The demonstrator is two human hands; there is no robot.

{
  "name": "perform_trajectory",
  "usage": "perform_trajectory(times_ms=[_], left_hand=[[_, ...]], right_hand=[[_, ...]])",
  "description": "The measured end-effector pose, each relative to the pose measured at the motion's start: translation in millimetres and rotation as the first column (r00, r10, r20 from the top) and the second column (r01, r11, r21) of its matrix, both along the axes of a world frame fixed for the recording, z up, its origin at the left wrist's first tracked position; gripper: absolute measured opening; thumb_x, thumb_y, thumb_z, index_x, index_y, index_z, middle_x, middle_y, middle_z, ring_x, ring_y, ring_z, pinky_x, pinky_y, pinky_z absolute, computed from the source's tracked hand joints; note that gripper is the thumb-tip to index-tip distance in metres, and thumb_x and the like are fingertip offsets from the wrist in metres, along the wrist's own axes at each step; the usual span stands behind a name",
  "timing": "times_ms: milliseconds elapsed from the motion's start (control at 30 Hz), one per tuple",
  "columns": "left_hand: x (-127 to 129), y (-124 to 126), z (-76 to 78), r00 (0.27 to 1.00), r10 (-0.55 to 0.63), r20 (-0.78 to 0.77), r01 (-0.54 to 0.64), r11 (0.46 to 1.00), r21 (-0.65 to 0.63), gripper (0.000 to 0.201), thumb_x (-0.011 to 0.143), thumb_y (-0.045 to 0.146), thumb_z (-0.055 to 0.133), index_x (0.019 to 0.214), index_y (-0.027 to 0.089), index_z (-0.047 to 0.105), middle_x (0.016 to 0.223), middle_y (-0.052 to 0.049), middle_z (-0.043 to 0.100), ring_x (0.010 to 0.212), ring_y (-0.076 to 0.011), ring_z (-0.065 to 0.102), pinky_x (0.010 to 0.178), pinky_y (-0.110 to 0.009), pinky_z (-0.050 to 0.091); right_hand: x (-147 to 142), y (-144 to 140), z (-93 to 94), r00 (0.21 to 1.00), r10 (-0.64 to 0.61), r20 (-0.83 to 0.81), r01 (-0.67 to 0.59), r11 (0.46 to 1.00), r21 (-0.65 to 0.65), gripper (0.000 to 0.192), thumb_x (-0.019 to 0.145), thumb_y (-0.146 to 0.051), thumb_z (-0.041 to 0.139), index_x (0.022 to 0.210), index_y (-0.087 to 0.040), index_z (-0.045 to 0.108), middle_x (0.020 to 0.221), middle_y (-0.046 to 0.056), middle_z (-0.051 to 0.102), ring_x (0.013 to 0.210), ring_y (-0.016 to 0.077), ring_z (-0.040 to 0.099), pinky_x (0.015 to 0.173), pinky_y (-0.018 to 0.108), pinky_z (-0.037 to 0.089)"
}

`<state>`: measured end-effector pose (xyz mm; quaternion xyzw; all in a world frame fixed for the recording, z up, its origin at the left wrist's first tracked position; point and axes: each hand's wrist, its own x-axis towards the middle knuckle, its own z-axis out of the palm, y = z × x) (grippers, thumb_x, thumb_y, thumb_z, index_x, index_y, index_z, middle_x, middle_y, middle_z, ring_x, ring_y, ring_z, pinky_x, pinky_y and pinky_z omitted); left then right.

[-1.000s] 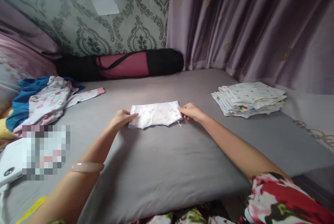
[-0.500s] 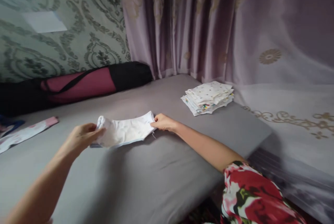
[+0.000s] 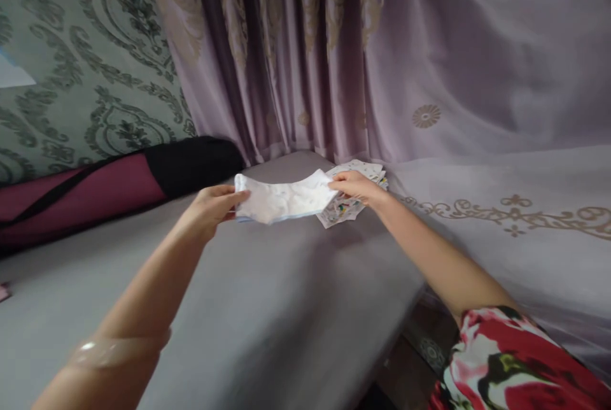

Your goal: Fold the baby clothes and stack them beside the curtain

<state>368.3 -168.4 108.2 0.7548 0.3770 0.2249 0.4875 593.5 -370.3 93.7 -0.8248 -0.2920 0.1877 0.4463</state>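
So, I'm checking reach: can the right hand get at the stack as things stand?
Probably yes: the right hand overlaps the stack in view, and no barrier shows between them, though its grip is taken up by the cloth.

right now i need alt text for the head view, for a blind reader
A person's left hand and right hand hold a folded white cloth by opposite ends above a gray sheet. A pile of printed cloths lies partly behind the right hand, with purple curtains beyond and a long bag at the left.
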Motion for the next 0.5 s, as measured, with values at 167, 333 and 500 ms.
perform_trajectory(times_ms=[167, 333, 500], left_hand=[[83, -29, -7.3, 0.974, -0.086, 0.209, 0.141, 0.954, -0.264, 0.02, 0.061, 0.027, 0.074, 0.073, 0.014, 0.067, 0.063, -0.001, 0.062, 0.056, -0.0103, 0.055, 0.058, -0.024, 0.045], [148, -56, -24.2, 0.941, -0.061, 0.332, 0.183, 0.918, -0.351, 0.02, 0.059, 0.022, 0.073, 0.076, 0.016, 0.064, 0.059, 0.001, 0.059, 0.051, -0.0088, 0.052, 0.052, -0.021, 0.043], [190, -80, -41.3, 0.926, 0.026, 0.375, 0.154, 0.884, -0.441, 0.021, 0.063, 0.022, 0.072, 0.081, 0.017, 0.063, 0.058, 0.004, 0.056, 0.05, -0.0073, 0.05, 0.053, -0.02, 0.044]], right_hand=[[64, -29, 10.0, 0.981, -0.178, 0.076, 0.179, 0.984, -0.011, 0.008, 0.077, -0.017, 0.063, 0.084, -0.015, 0.068, 0.071, 0.001, 0.066, 0.061, 0.009, 0.056, 0.051, 0.014, 0.042], [118, -43, 12.4, 0.923, -0.243, 0.297, 0.294, 0.945, -0.141, 0.017, 0.083, -0.015, 0.056, 0.093, -0.011, 0.069, 0.072, 0.004, 0.068, 0.058, 0.0092, 0.057, 0.053, 0.017, 0.045], [161, -46, 8.8, 0.856, -0.246, 0.454, 0.368, 0.908, -0.202, 0.023, 0.082, -0.016, 0.057, 0.099, -0.011, 0.071, 0.081, 0.007, 0.071, 0.072, 0.014, 0.064, 0.064, 0.02, 0.046]])
